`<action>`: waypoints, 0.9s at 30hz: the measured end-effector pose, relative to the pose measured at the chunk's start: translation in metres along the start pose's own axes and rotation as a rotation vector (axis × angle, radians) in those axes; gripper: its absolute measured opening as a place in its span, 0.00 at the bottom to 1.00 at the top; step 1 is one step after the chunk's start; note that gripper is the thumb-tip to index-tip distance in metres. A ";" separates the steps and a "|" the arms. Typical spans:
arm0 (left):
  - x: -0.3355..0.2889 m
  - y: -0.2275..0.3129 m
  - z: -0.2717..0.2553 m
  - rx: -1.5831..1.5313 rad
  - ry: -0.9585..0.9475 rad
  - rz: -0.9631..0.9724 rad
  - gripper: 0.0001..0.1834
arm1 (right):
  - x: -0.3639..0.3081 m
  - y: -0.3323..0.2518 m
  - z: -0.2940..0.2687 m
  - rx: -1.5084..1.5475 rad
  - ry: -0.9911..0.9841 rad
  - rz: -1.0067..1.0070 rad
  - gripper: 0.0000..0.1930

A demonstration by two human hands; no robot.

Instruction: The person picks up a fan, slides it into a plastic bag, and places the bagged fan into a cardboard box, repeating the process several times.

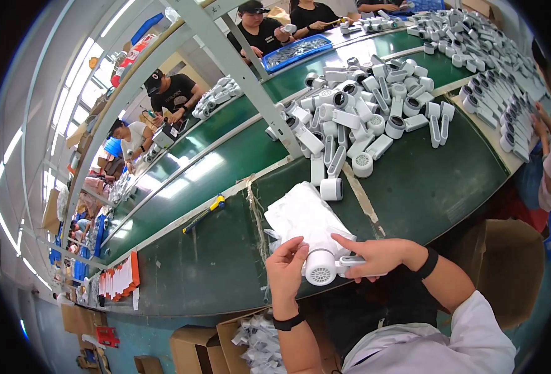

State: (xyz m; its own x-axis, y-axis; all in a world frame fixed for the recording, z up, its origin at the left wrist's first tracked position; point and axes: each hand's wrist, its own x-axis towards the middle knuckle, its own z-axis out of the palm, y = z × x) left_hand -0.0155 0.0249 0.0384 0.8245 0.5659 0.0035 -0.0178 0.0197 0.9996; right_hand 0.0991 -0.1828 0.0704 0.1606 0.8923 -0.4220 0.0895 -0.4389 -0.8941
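From my remote seat I saw a pale, near-white top (412, 349) at the lower right, its loose short sleeve (482, 330) wide at the hem. The left hand (288, 265) and right hand (380, 257) were bare, and plain black bands (289, 321) circled both wrists, the right one broader-looking.
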 end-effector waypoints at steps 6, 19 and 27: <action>0.001 -0.004 -0.004 0.023 -0.029 -0.008 0.13 | 0.009 0.004 -0.003 0.001 0.044 0.070 0.38; 0.000 -0.006 0.003 0.135 -0.087 0.137 0.08 | -0.002 0.009 0.001 -0.141 0.092 0.023 0.47; 0.002 0.006 -0.001 0.152 -0.157 0.084 0.08 | 0.024 0.010 -0.010 -0.419 0.021 -0.068 0.41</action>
State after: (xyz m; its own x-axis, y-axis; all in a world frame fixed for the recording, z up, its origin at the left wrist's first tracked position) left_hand -0.0143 0.0265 0.0441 0.9016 0.4253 0.0789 -0.0141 -0.1534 0.9881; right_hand 0.1132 -0.1668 0.0528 0.1604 0.9203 -0.3567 0.4921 -0.3879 -0.7794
